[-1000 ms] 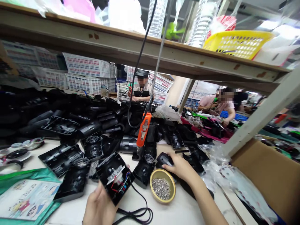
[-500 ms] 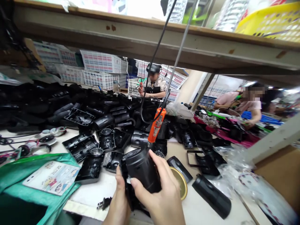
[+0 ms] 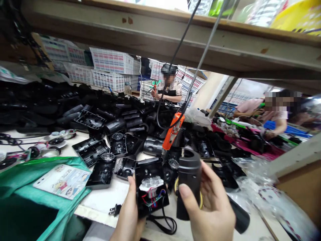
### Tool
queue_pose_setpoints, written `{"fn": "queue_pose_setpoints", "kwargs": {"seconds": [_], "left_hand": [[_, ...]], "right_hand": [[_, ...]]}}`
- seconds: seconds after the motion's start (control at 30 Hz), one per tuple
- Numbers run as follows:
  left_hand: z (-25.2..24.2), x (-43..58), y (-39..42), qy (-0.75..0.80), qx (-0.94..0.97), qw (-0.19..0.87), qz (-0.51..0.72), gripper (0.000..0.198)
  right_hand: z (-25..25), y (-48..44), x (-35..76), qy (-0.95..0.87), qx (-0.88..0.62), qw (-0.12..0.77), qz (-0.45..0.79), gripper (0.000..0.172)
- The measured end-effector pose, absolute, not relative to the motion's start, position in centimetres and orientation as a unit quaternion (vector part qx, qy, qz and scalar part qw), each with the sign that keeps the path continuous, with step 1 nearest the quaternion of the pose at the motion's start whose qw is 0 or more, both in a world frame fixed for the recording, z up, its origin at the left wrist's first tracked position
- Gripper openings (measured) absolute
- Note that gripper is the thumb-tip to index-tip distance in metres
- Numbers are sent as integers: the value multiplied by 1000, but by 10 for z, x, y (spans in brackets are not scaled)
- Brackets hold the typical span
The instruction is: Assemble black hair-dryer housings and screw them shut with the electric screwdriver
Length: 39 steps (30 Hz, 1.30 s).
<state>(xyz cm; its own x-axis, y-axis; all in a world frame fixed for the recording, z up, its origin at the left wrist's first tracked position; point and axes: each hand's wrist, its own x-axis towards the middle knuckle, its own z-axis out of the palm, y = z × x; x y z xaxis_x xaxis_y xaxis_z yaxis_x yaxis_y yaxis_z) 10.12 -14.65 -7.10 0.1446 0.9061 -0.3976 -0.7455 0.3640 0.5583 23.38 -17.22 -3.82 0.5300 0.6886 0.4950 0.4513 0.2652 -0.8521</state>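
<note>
My left hand is closed round a black plastic housing, tilted so its inside faces me. Within it show a clear-and-white part, red and blue wires and a small circuit board. A black cord loops out of its lower side, and a two-pin plug lies left of my wrist. Gripped upright in my right hand is a black cylindrical shell, apart from the housing. Above both hangs an orange electric screwdriver, its tip near the housing's top right.
Black shells are heaped across the table. A green cloth bag hangs at the left edge; clear plastic bags lie right. A shelf beam crosses overhead. Two people work beyond, near stacked white crates.
My right hand has moved right with the cylindrical shell, away from the housing in my left hand. The housing's inside, with wires and board, now shows. The view has shifted slightly.
</note>
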Motion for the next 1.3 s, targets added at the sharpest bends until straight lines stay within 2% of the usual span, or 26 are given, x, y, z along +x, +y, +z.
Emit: {"fn": "queue_pose_setpoints", "kwargs": {"seconds": [0.17,0.23,0.83,0.97,1.1,1.3], "left_hand": [[-77,100,-142,328,61,778,532,78],[-82,102,-141,329,71,774,536,72],[-84,103,-141,387,102,735,547,64],[-85,103,-142,389,102,733,549,76],[-90,102,-142,341,114,755,549,91],[-94,102,-145,291,157,759,560,77]], "right_hand": [[-38,-179,238,-439,-601,658,116,64],[-36,-181,229,-418,-612,658,136,65],[-24,-183,215,-381,-632,661,137,64],[-27,-182,217,-396,-631,653,140,64],[-35,-179,211,-468,-637,610,64,62],[-50,-165,191,-589,-604,533,-63,60]]}}
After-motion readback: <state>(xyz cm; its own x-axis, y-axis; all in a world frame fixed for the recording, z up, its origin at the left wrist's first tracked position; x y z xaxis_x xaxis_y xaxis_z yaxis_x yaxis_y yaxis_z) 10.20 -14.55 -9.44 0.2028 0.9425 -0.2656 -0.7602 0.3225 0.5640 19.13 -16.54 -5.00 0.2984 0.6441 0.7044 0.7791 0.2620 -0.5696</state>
